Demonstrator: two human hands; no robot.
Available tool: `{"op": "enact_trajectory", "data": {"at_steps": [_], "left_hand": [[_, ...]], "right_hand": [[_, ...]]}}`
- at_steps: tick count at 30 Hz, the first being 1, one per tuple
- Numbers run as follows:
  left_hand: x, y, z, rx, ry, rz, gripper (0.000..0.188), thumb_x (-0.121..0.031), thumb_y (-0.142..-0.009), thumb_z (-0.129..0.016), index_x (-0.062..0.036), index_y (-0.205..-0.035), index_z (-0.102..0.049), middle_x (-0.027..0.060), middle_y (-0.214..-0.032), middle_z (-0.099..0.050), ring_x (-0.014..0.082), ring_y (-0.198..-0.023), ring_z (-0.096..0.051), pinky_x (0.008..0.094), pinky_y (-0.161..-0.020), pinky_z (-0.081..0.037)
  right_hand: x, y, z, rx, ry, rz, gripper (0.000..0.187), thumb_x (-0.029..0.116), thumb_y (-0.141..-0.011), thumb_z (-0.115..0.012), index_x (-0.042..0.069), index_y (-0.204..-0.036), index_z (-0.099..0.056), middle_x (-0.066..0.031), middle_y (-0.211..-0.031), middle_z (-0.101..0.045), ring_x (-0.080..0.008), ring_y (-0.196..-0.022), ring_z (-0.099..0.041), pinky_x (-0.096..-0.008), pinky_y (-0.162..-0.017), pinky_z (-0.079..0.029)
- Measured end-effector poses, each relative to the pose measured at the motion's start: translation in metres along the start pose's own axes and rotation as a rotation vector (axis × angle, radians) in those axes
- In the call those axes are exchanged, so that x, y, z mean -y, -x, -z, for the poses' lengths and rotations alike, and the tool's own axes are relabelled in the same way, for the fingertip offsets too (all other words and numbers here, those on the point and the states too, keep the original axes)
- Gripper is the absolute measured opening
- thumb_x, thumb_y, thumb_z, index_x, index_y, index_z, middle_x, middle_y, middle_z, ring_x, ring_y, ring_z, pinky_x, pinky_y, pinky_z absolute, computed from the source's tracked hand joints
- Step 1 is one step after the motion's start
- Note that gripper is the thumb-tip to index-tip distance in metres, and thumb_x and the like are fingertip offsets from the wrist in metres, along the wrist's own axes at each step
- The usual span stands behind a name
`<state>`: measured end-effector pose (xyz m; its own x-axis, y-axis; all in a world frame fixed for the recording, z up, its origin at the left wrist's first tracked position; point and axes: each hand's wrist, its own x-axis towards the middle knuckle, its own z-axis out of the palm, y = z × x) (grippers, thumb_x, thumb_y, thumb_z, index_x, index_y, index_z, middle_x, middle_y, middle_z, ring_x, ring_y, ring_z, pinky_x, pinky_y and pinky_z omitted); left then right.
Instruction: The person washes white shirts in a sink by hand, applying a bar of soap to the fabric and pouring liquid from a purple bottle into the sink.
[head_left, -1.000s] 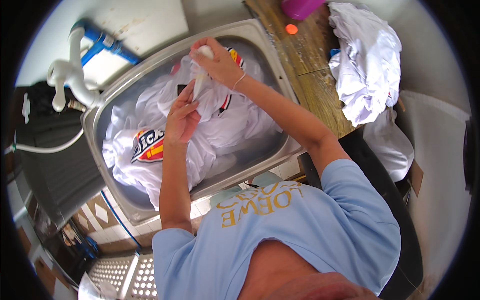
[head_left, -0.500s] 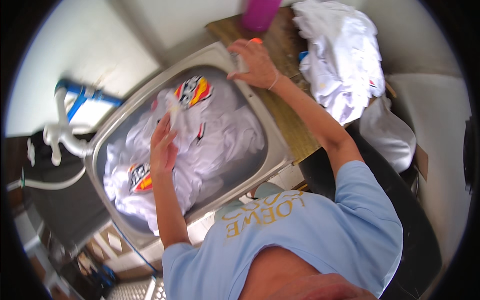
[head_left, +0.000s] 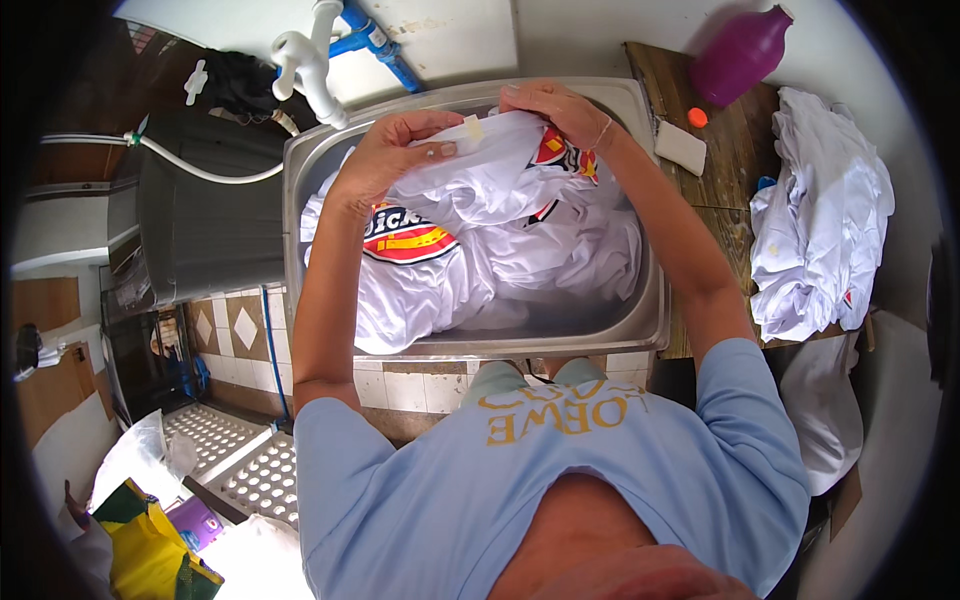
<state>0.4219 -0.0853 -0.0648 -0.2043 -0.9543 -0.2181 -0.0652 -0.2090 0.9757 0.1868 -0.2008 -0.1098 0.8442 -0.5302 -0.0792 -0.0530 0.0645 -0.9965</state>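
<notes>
Both hands grip a wet white T-shirt (head_left: 480, 185) with a red, yellow and black print, raised from the steel sink (head_left: 652, 322). My left hand (head_left: 395, 155) pinches the cloth beside a small yellowish patch. At the sink's far side, my right hand (head_left: 560, 110) is closed on the shirt's upper edge, partly hiding the print. More white shirts (head_left: 420, 290) lie bunched in the greyish water below, one with a similar print. A whitish block (head_left: 681, 148), perhaps soap or a sponge, rests on the wooden board near my right wrist.
On the wooden board (head_left: 725, 220) stand a purple bottle (head_left: 740, 55) and an orange cap (head_left: 697, 117). White garments (head_left: 820, 220) are heaped at its right. A white tap (head_left: 308, 65) with blue pipe overhangs the sink's far left. A dark grey bin-like object (head_left: 210, 210) sits left.
My right hand has left the whitish block at the sink's corner and now holds the shirt. My left hand has lifted the cloth. The whole view has turned, making the sink look level.
</notes>
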Motion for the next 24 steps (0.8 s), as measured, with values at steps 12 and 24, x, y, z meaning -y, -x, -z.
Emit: {"op": "enact_trajectory", "data": {"at_steps": [12,24], "left_hand": [[0.053,-0.018,0.0,0.11,0.259,0.063,0.028,-0.003,-0.08,-0.066,0.0038,-0.107,-0.065,0.0074,-0.096,-0.068,0.0116,-0.084,-0.063,0.0245,-0.08,-0.05],[0.056,-0.026,-0.001,0.188,0.214,-0.061,0.031,0.004,-0.078,-0.063,0.0025,-0.11,-0.065,0.0053,-0.106,-0.066,0.0107,-0.097,-0.059,0.0235,-0.089,-0.045]], "right_hand": [[-0.01,0.01,-0.05,-0.176,0.385,0.276,0.011,0.009,-0.086,-0.064,0.002,-0.093,-0.06,-0.0003,-0.087,-0.059,-0.0072,-0.077,-0.053,-0.0214,-0.071,-0.045],[-0.009,0.057,-0.031,-0.592,0.242,0.356,0.008,0.009,-0.086,-0.065,0.003,-0.091,-0.062,-0.0012,-0.094,-0.056,-0.0101,-0.08,-0.058,-0.0257,-0.066,-0.049]]}}
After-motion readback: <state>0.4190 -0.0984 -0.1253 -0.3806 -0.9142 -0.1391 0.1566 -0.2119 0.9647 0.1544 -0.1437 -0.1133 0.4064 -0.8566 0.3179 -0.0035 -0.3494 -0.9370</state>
